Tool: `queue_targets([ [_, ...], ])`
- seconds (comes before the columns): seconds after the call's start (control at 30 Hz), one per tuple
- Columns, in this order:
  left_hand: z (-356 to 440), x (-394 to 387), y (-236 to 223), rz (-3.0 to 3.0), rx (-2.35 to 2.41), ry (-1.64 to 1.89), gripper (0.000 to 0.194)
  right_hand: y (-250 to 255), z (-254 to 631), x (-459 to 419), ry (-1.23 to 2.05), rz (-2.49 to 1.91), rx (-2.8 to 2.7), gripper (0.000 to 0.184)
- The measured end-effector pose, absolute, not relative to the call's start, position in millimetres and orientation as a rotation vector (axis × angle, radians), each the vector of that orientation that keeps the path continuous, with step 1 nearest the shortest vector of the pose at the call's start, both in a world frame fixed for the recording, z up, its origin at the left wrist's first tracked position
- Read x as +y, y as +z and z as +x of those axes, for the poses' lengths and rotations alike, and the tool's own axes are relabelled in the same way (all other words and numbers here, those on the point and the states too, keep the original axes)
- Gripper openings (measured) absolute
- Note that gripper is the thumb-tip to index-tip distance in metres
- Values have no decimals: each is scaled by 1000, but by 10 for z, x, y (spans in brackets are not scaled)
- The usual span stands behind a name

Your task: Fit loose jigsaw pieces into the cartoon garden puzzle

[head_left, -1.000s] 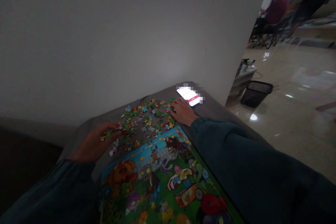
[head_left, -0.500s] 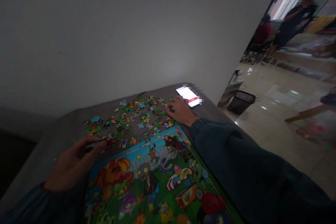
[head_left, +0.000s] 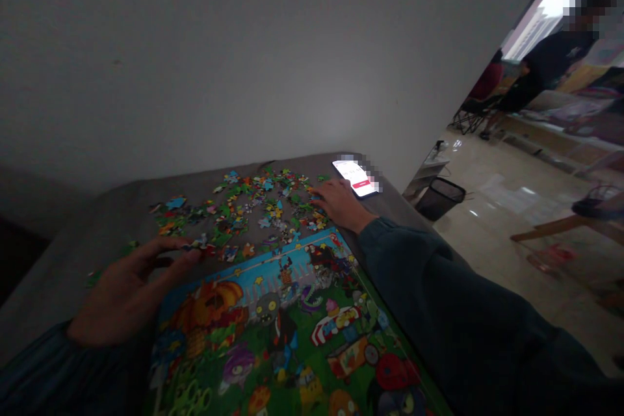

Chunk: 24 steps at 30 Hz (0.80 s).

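Note:
My left hand (head_left: 119, 286) is on the left with thumb and fingertips pinched on a puzzle piece (head_left: 195, 247) in dark, white and red. Beyond the picture board, my right hand (head_left: 344, 203) reaches palm down to the right edge of the loose puzzle pieces (head_left: 266, 192). Its fingers are stretched out and slightly apart, and the tips touch or hover over the pieces. Below both hands lies the puzzle picture board (head_left: 287, 338), showing cartoon zombies, a pumpkin and plants on green ground. My right forearm crosses over its right side.
A lit phone (head_left: 355, 177) lies just beyond my right hand on the grey cloth-covered table (head_left: 117, 208). A pale wall (head_left: 219, 58) stands behind. On the floor to the right are a black wire bin (head_left: 441, 198) and a wooden leg (head_left: 541, 227). A person (head_left: 550, 58) stands farther off.
The view has shifted slightly. My left hand keeps the puzzle piece at the near edge of the pieces. My right hand stays at their right edge, its fingers slightly more stretched out.

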<state>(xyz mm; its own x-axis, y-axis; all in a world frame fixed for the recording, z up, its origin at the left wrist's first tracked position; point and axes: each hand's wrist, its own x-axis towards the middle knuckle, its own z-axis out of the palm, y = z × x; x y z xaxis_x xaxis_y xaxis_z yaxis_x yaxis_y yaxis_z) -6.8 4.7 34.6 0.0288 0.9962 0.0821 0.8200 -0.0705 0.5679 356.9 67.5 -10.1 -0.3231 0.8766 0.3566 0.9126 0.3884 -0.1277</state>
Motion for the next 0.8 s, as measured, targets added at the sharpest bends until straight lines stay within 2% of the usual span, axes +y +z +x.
queue_targets([
  [0.17, -81, 42, 349, 1896, 1865, 597, 56, -50, 3614, 686, -176, -1507, -2325, 32],
  [0.3, -118, 59, 307, 1884, 1866, 636, 54, 142, 3671, 453, -110, -1400, -2378, 23],
  [0.43, -141, 68, 278, 1893, 1817, 667, 52, 336, 3754, 120, 390, -1058, -2554, 14],
  [0.53, -150, 68, 267, 1895, 1825, 644, 52, 393, 3811, -5, 559, -923, -2698, 11],
  [0.8, -152, 63, 255, 1899, 1887, 620, 52, 416, 3848, -62, 304, -1095, -2851, 23],
])
